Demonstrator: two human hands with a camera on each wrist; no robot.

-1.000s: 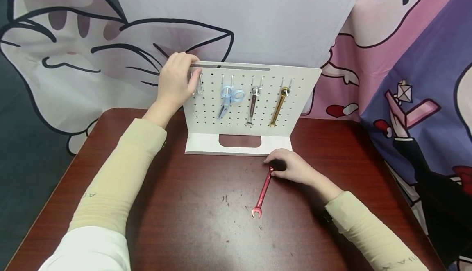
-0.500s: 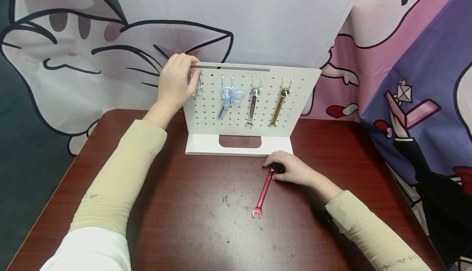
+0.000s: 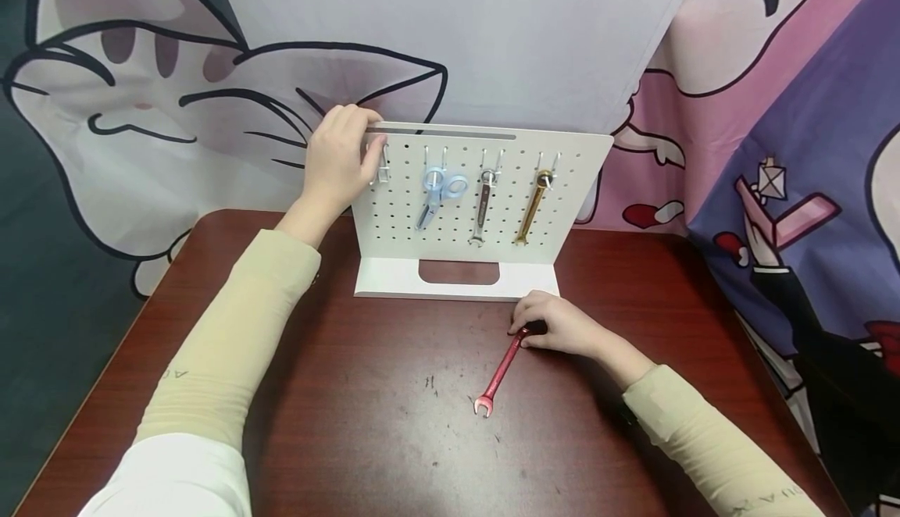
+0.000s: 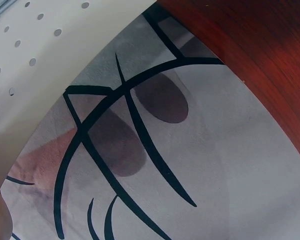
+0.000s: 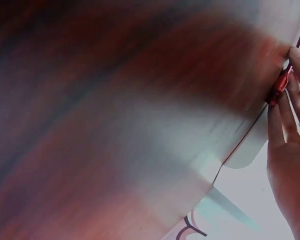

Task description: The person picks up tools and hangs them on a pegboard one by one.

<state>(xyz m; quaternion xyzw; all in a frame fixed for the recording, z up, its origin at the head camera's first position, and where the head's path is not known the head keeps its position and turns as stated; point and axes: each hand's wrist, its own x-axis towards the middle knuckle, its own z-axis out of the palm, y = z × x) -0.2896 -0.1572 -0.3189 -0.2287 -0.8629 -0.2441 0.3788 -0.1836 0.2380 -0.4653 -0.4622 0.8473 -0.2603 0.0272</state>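
A white pegboard stand (image 3: pixel 506 228) stands upright on the table. My left hand (image 3: pixel 337 154) grips its top left corner, thumb in front and fingers over the edge. Below the board's right front edge, my right hand (image 3: pixel 555 322) pinches the upper end of a red wrench (image 3: pixel 502 372), whose open-ended jaw points toward me. In the right wrist view, fingers (image 5: pixel 290 112) touch the red wrench (image 5: pixel 279 89). Light blue scissors (image 3: pixel 437 193), a silver wrench (image 3: pixel 483 208) and a gold wrench (image 3: pixel 534 206) hang from hooks on the board.
Partly behind my left thumb, a metal hook (image 3: pixel 383 165) sits at the board's left side. The dark red wooden table (image 3: pixel 394 423) extends in front of the stand. Cartoon-printed cloth (image 3: pixel 534 41) hangs behind and to the right.
The red wrench has turned slightly, its lower end swinging left. My right hand has shifted a little to the right. My left hand keeps its grip on the board.
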